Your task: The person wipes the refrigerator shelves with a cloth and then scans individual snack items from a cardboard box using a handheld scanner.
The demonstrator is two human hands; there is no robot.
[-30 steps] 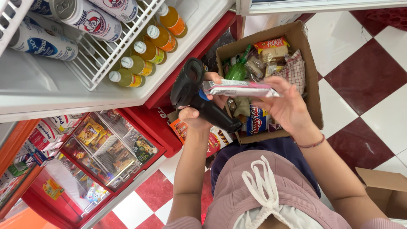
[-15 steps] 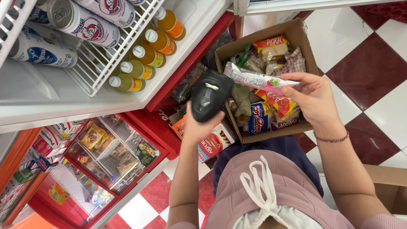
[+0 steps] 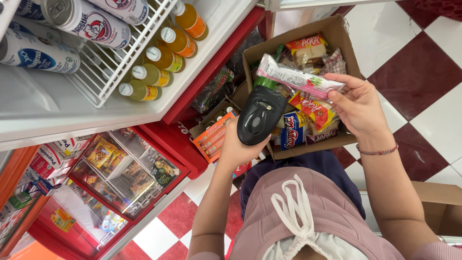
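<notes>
1. We look down from the head camera: our left hand [image 3: 240, 147] is wrapped around a black handheld barcode scanner [image 3: 260, 114], its head pointing up and away from us toward the cardboard box [image 3: 347, 45].

2. Our right hand [image 3: 358, 106] pinches a long, slim snack packet [image 3: 298, 79], white and pink with a green patch, fingers clamped on its right end. The packet is lifted above the box's contents, not lying in it.

3. The relation that matters: the packet sits just beyond and slightly right of the scanner's head, very close but apart from it. Its long axis runs left to right with a slight downward slant toward the right hand, crosswise to the scanner's aim. The left end overhangs the scanner's nose, so the left hand is nearer that free end, while the right hand holds the other.

4. The two hands are apart, each closed on its own thing.

5. The box rests on our lap, filled with mixed wrapped snacks [image 3: 308, 108].

6. To the left stands an open cooler with a white wire rack [image 3: 115, 62] holding yellow-orange bottles [image 3: 163, 53] and cans [image 3: 82, 21]; below it is a red display case [image 3: 122, 168] on a red-and-white checkered floor [image 3: 414, 67].
</notes>
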